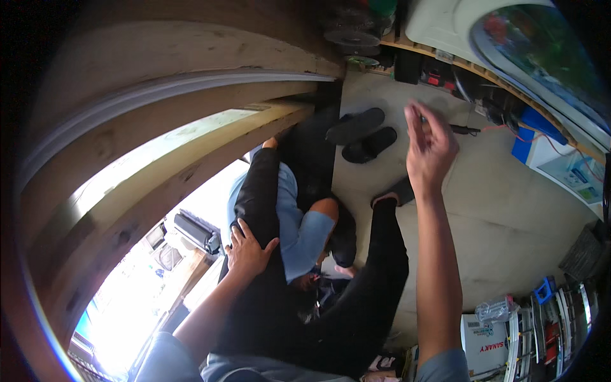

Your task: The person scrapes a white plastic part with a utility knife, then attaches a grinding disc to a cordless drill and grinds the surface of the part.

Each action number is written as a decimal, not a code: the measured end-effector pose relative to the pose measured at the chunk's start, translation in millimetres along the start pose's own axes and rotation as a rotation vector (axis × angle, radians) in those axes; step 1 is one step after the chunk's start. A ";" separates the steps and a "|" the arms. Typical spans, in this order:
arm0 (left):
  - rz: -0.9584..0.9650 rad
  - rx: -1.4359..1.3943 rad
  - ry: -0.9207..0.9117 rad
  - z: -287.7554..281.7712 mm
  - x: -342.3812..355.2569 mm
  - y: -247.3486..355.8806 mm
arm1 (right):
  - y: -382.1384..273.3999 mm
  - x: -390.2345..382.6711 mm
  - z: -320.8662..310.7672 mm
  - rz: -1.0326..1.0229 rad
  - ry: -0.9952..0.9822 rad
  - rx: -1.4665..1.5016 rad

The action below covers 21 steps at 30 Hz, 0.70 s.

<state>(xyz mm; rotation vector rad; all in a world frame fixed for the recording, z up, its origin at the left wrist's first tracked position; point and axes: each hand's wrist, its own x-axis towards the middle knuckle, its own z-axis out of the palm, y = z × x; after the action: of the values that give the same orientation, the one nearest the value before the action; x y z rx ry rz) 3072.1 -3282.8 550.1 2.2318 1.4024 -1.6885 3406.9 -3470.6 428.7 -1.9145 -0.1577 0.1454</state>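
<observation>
My left hand [250, 251] rests with spread fingers on my raised black-trousered leg [258, 191]. My right hand [431, 140] is lifted, fingers curled; what it holds, if anything, is hidden. A dark thin handle [464, 130] shows beside it with a red cord; whether I grip it is unclear. Beyond my left leg, another person in a light blue top [299, 235] is bent low, elbow out, partly hidden by my legs. My other leg [382, 254] reaches forward to a dark-shod foot on the tiled floor [496, 210].
Timber beams [127, 172] frame a bright opening at left. Black slippers [369, 143] lie ahead. A wooden shelf [445, 54] bears a white appliance [439, 19]. Blue and white boxes [560, 172] stand at right. A white carton [484, 347] and metal ladders or rails [547, 331] crowd the lower right.
</observation>
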 end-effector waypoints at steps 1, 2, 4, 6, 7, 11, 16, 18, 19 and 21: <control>0.008 -0.038 0.033 3.0 14.3 7.3 | -3.7 19.3 23.1 -0.057 -0.003 0.004; -0.005 -0.044 0.015 -1.8 26.0 18.8 | 4.9 38.1 41.4 -0.132 0.022 0.007; -0.026 -0.023 -0.014 -21.4 45.2 37.6 | 20.1 69.0 75.9 -0.248 0.096 0.028; 0.023 0.015 0.024 -24.4 56.3 37.4 | 32.6 85.1 104.8 -0.355 0.165 0.039; 0.009 0.004 -0.005 -34.5 57.9 37.6 | 33.9 87.1 114.0 -0.373 0.166 -0.008; 0.005 0.013 -0.030 -37.1 68.4 20.2 | 38.7 85.2 133.4 -0.336 0.244 -0.015; 0.023 0.024 -0.029 -36.9 74.4 7.1 | 33.7 92.7 144.2 -0.477 0.367 -0.115; 0.042 0.041 0.013 -33.1 75.8 4.0 | 30.7 93.3 145.4 -0.505 0.402 -0.195; 0.048 0.041 0.017 -33.1 76.3 3.3 | 29.5 92.5 146.6 -0.513 0.421 -0.225; 0.061 0.038 0.026 -33.7 76.7 2.5 | 28.8 91.9 147.0 -0.538 0.446 -0.247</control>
<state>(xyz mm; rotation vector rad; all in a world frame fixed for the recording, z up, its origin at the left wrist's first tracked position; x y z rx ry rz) 3100.8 -3219.2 503.6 2.2997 1.3039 -1.6877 3472.2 -3328.1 349.3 -2.0272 -0.3932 -0.6839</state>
